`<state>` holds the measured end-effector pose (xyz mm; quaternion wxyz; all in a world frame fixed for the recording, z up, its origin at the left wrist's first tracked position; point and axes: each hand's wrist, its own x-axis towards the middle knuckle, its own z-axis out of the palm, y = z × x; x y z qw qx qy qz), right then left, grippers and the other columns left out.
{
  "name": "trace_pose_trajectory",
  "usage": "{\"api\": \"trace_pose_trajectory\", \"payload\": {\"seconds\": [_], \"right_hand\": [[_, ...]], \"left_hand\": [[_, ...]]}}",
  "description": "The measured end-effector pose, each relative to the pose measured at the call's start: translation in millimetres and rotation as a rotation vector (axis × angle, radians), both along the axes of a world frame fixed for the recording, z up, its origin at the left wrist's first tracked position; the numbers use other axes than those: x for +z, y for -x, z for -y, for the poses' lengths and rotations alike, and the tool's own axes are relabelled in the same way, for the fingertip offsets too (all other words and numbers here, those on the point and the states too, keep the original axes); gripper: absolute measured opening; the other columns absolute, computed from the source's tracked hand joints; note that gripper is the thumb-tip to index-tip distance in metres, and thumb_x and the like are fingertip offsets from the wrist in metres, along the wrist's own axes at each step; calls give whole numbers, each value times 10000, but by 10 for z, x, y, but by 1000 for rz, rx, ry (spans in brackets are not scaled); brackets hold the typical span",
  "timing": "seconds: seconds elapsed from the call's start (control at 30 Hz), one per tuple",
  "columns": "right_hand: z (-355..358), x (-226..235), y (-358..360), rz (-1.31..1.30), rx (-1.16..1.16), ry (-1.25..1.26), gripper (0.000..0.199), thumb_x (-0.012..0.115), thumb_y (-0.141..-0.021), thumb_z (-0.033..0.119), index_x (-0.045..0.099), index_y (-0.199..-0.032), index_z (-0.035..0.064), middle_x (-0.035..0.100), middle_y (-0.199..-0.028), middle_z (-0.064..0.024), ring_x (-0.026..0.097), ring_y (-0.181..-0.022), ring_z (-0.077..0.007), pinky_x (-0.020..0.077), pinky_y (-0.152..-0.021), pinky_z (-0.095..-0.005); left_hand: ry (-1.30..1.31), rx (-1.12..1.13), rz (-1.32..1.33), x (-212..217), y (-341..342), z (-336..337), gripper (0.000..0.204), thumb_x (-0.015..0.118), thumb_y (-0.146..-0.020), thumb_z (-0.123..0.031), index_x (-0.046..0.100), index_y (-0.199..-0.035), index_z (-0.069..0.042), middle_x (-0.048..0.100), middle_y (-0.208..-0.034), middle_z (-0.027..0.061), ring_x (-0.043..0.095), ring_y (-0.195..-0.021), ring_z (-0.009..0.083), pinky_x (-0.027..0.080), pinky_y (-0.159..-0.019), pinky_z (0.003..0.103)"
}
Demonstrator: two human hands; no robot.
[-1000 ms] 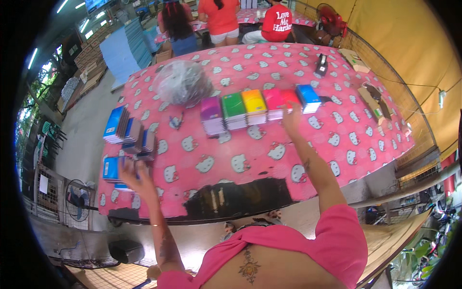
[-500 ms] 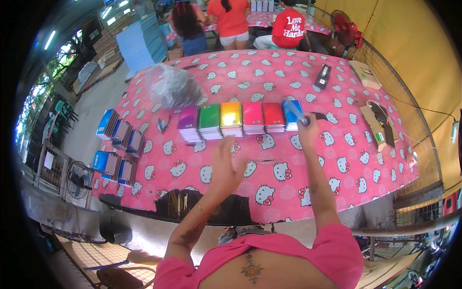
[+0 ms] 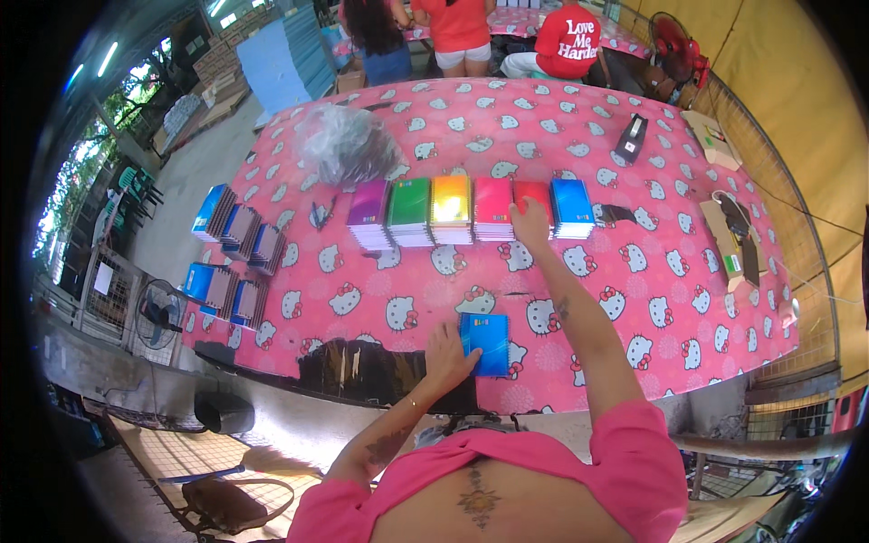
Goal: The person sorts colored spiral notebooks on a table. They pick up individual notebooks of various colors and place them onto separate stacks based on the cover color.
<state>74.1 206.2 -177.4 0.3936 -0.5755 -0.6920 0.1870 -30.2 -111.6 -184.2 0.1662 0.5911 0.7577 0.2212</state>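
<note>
Close to the table's near edge lies a blue spiral notebook (image 3: 487, 346). My left hand (image 3: 445, 358) is at its left side, the thumb over the cover and the other fingers along the edge. Farther away, my right hand (image 3: 531, 220) reaches to the stack of red notebooks (image 3: 529, 190), its fingers closed at the near edge of the top one and partly hiding it. That stack stands in a row with purple (image 3: 368, 204), green (image 3: 411, 202), yellow (image 3: 451, 199), pink (image 3: 493, 199) and blue (image 3: 571, 201) notebook stacks.
Several offset notebook piles (image 3: 217, 288) stand at the table's left. A clear plastic bag (image 3: 348, 145) lies behind the row. A black stapler-like tool (image 3: 633, 138) and an open cardboard box (image 3: 724, 240) are at the right. Other people (image 3: 453, 36) are beyond the far edge.
A blue notebook has come from the right-end stack to the near edge. My left hand has lowered to it. My right hand has moved left from the blue stack to the red one.
</note>
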Motion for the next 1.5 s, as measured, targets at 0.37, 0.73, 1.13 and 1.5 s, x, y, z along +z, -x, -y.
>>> {"api": "trace_pose_trajectory", "payload": {"seconds": [0.37,0.73,1.13,1.5], "right_hand": [[-98,247,-390,572,489,-125,465,721,-803,134,588,-1235,24,667,-1115,-168,623,-1076,-339,525,-876,-416],[1364,449,-1095,-747,382,112,247,654,-825,-29,677,-1059,47,645,-1063,-41,609,-1011,-184,505,-877,-334],[1566,-560,-667,-251,342,138,254,602,-822,-4,650,-1067,48,629,-1179,-128,556,-1170,-313,429,-1010,-428],[807,374,1263,306,558,-423,418,716,-769,116,646,-1181,103,630,-1144,-112,583,-1100,-292,401,-955,-436]], "left_hand": [[-570,-263,-75,522,405,-1177,586,622,-875,-155,408,-1393,13,451,-1387,248,422,-1308,411,353,-1075,503],[-620,-295,-172,624,541,-2053,378,589,-827,-37,574,-1204,-17,662,-1116,161,618,-1074,344,460,-953,477],[-398,-575,-124,-116,320,511,382,715,-825,-141,625,-1186,-50,607,-1209,174,596,-1123,368,488,-965,469],[-492,-141,-546,228,2125,-1628,497,614,-828,-86,525,-1314,-25,651,-1138,203,627,-1054,354,496,-917,435]]}}
